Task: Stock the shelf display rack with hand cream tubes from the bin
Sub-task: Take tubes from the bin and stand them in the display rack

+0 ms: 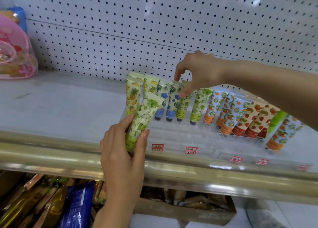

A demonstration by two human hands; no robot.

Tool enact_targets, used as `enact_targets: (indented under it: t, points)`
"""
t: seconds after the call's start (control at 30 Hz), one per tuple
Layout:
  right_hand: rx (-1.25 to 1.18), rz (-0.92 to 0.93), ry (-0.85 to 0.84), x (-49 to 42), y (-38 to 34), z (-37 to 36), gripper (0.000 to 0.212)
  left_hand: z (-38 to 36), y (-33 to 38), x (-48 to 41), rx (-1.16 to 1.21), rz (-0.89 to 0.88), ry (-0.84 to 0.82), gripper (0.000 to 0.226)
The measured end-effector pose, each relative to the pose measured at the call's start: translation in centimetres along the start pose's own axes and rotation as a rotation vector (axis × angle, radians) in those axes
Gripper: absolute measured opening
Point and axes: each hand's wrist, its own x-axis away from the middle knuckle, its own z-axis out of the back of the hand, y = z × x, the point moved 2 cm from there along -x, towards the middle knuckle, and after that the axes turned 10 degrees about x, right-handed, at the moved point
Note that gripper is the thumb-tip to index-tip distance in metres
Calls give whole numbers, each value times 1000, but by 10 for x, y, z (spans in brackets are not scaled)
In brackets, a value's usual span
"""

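Looking at the shelf (60, 107) first, it's carrying the clear display rack (179, 138) right of centre, and I'm guessing the job is sitting roughly halfway. The far row of hand cream tubes (223, 107) is running nearly the whole width, from pineapple on the left through blue flowers, limes and oranges to strawberries on the right, all standing cap-down and leaning back. The near slots in the left part of the rack are showing only clear plastic, so that's where the work is waiting. The right part is looking fuller, with more tubes standing nearer.

The right hand (201, 71) is reaching in from the right, thumb and forefinger curled and apparently pinching the top of the blue-flower tube (173, 98) in the far row, probably straightening it. The left hand (120, 152) is gripping a lime tube (146, 114) by its cap end, fingers wrapped round it, holding it tilted just at the rack's near-left corner, not in a slot yet. How much stock is waiting isn't showing. Little red price labels (191, 150) are sitting along the rack's near edge.
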Motion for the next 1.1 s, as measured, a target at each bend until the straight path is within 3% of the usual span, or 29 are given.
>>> enact_targets:
  t: [0.17,0.53,0.7,0.9,1.1]
  points:
    - [-189,60,121,34,7,18,44,0,7,1,11,22,-5,37]
    - [-708,206,-172,91,-30,8,32,-3,30,11,29,-17,-38,37]
    - [-846,111,-138,108,-37,3,32,-4,44,16,0,-97,-123,39]
    - [-749,46,-120,122,-17,14,11,-13,52,24,-47,-123,-271,43]
    - [-258,-105,115,118,24,21,18,-22,43,27,-309,-76,-493,52]
